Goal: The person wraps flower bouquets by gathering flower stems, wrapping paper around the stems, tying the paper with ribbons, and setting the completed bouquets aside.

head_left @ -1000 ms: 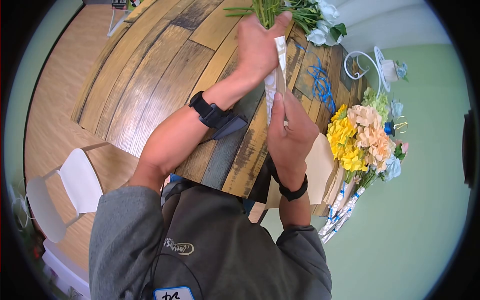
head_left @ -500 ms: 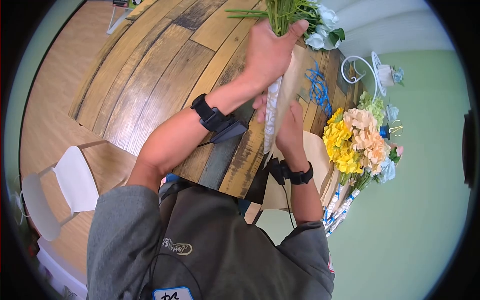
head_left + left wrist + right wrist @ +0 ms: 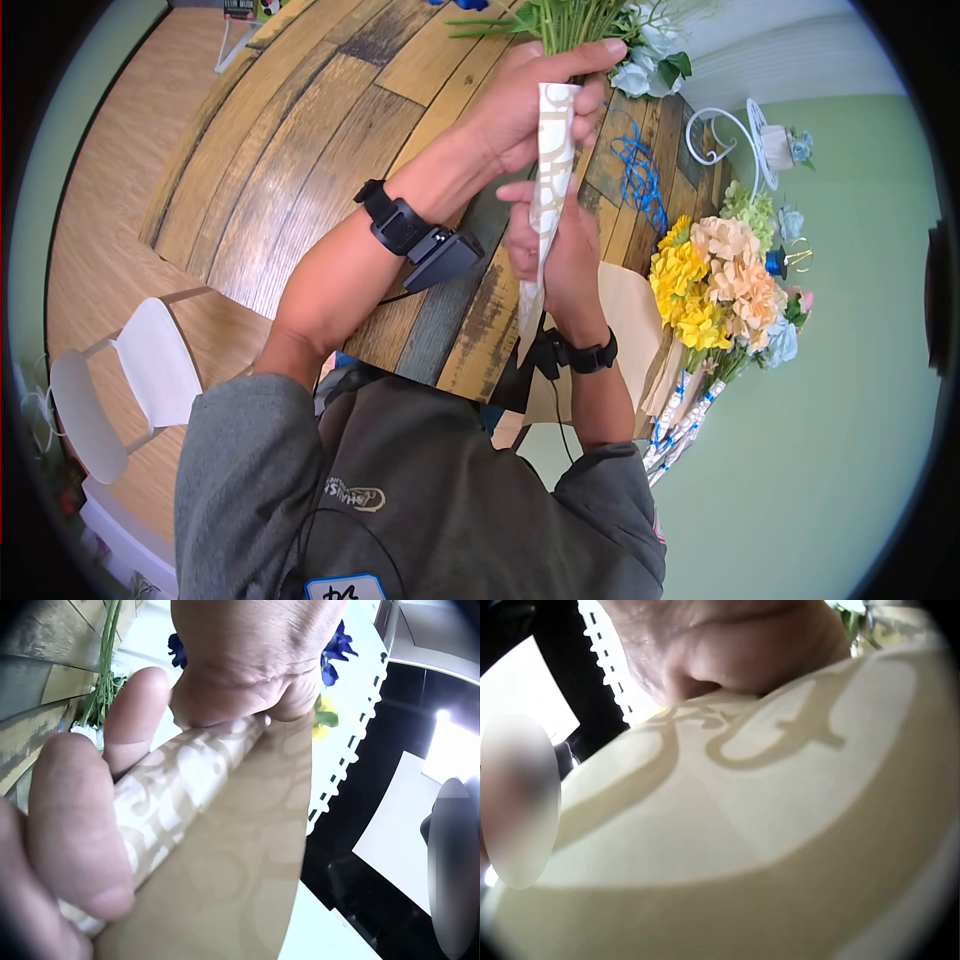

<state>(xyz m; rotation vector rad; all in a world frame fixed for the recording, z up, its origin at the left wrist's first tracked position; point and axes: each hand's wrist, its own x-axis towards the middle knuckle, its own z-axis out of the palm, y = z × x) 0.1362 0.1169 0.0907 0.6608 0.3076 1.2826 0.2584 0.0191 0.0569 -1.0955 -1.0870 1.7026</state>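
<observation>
My left hand (image 3: 530,105) grips a bundle of green flower stems (image 3: 575,28) at the top of the head view, thumb lying across them. Brown kraft wrapping paper with a white swirl pattern (image 3: 556,150) hangs from that hand as a narrow roll, tapering to a point near the table's front edge. Lower on the roll, my right hand (image 3: 562,250) holds the paper, its fingers bent around it. In the left wrist view the rolled paper (image 3: 180,780) has a loose plain flap beside it. Patterned paper (image 3: 705,817) fills most of the right wrist view.
Pale blue flowers (image 3: 655,55) lie beyond the stems. Tangled blue ribbon (image 3: 640,180) rests on the wooden table (image 3: 330,150). To the right are yellow flowers (image 3: 690,290), peach flowers (image 3: 740,270), flat brown paper (image 3: 630,320) and a white curled stand (image 3: 755,140). White chairs (image 3: 160,360) stand left.
The paper flap spread out half a second ago is now drawn into a narrow roll. My left hand has turned, showing more of its fingers. My right hand stays low on the paper.
</observation>
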